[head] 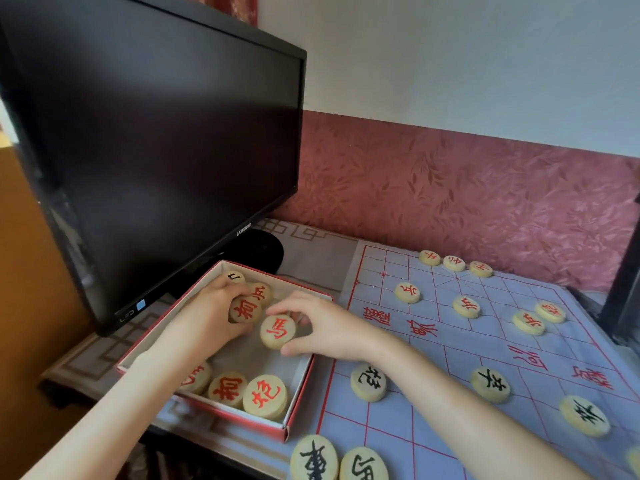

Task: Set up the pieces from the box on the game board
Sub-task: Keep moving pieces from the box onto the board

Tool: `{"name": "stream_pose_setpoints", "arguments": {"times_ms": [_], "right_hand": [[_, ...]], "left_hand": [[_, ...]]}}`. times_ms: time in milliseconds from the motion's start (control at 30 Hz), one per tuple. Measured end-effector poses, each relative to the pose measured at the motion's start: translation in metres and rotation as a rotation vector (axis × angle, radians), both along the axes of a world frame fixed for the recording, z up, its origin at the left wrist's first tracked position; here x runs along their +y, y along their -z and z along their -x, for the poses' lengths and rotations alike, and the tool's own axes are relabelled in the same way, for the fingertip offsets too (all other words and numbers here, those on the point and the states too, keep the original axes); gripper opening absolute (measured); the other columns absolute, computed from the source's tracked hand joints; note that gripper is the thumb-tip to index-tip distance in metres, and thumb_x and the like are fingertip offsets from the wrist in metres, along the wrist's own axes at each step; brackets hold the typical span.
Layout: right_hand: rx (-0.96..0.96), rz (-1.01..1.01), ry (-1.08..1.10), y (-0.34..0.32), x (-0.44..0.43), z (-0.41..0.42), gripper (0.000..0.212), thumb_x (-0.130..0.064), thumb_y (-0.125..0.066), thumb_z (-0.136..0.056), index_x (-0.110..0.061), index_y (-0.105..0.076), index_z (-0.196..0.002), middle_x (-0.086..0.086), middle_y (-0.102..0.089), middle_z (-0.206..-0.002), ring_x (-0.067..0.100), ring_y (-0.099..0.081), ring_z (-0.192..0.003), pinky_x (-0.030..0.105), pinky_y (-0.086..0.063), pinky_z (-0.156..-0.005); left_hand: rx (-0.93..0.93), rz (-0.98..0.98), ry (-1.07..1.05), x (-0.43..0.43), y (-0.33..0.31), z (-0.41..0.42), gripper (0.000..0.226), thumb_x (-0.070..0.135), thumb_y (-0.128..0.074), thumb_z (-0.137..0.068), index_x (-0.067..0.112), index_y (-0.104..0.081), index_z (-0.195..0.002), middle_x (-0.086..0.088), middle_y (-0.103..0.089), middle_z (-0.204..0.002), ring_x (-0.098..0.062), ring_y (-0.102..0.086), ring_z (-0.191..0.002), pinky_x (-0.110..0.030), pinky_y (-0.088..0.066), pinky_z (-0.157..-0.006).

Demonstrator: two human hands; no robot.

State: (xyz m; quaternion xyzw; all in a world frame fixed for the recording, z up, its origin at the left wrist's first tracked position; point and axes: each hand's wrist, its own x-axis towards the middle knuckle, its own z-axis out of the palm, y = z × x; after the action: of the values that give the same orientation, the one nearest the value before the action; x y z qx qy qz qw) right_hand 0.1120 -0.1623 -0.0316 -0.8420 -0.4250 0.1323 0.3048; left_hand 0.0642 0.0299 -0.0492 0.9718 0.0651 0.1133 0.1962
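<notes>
A red-rimmed box (303,386) is set on the surface, just left of the game board (433,358). Over the box, a round piece (277,331) with a red mark is pinched by the fingers (282,308) of the right hand (329,327). A second piece (246,310) is gripped by the left hand (211,313) inside the box.

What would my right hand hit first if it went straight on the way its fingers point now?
Probably the red-marked piece gripped by your left hand in the box. Your right hand, pinching its own red piece, points left at it; they look nearly touching, though depth is unclear.
</notes>
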Motion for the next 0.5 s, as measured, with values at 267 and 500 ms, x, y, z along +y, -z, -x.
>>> {"name": "stream_pose_setpoints", "arguments": {"times_ms": [267, 500], "right_hand": [[0.002, -0.079, 0.178, -0.012, -0.036, -0.022, 0.053, -0.021, -0.075, -0.075, -0.023, -0.054, -0.123, -0.006, -0.052, -0.116, 0.008, -0.051, -0.102, 0.026, -0.044, -0.092], [-0.021, -0.088, 0.286, -0.012, -0.062, -0.048, 0.051, -0.021, -0.077, -0.073, -0.025, -0.056, -0.119, -0.006, -0.053, -0.114, 0.012, -0.053, -0.103, 0.031, -0.046, -0.093]], "left_hand": [[-0.213, 0.129, 0.128, -0.028, -0.012, -0.009, 0.052, 0.028, -0.078, -0.069, 0.023, -0.059, -0.117, 0.010, -0.050, -0.107, -0.006, -0.047, -0.094, -0.017, -0.040, -0.076], [-0.177, 0.268, 0.184, -0.052, -0.017, -0.032, 0.051, 0.025, -0.080, -0.067, 0.021, -0.060, -0.114, 0.007, -0.054, -0.109, -0.005, -0.055, -0.091, -0.003, -0.039, -0.068]]}}
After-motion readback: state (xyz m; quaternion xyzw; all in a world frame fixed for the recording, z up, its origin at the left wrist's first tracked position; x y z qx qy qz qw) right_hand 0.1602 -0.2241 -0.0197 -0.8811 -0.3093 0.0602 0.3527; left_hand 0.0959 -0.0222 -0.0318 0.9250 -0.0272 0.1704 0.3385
